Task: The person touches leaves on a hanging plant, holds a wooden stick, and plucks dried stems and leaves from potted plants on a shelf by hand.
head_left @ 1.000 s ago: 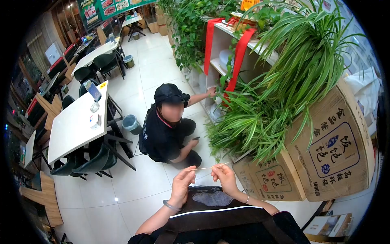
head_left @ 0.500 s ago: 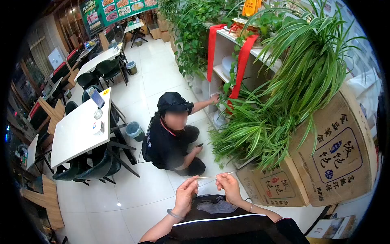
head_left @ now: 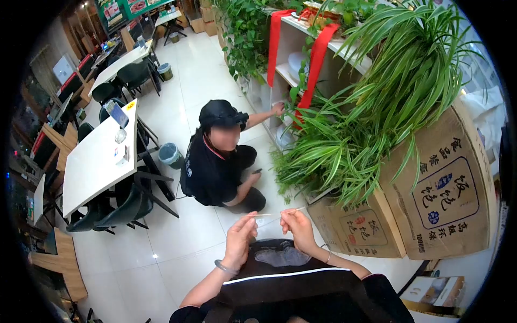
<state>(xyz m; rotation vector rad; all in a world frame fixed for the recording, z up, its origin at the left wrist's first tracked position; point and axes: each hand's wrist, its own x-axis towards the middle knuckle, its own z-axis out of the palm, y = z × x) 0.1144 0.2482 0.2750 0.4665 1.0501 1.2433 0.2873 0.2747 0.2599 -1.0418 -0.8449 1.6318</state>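
Nearest is a dark apron point(head_left: 301, 293) with a white stripe. Above it, the left hand point(head_left: 240, 239), a bangle point(head_left: 225, 267) on its wrist, has its fingers clamped on a thin stick point(head_left: 267, 215); the right hand point(head_left: 299, 230) pinches it further along, fingers together. The stick runs roughly level between them. To the right stand printed boxes point(head_left: 439, 188) beside leafy plants point(head_left: 344, 161). Beyond, a person point(head_left: 212, 175) crouches, one arm reaching toward the shelf point(head_left: 295, 43). Left, a bin point(head_left: 170, 156) stands near a white tabletop point(head_left: 94, 183).
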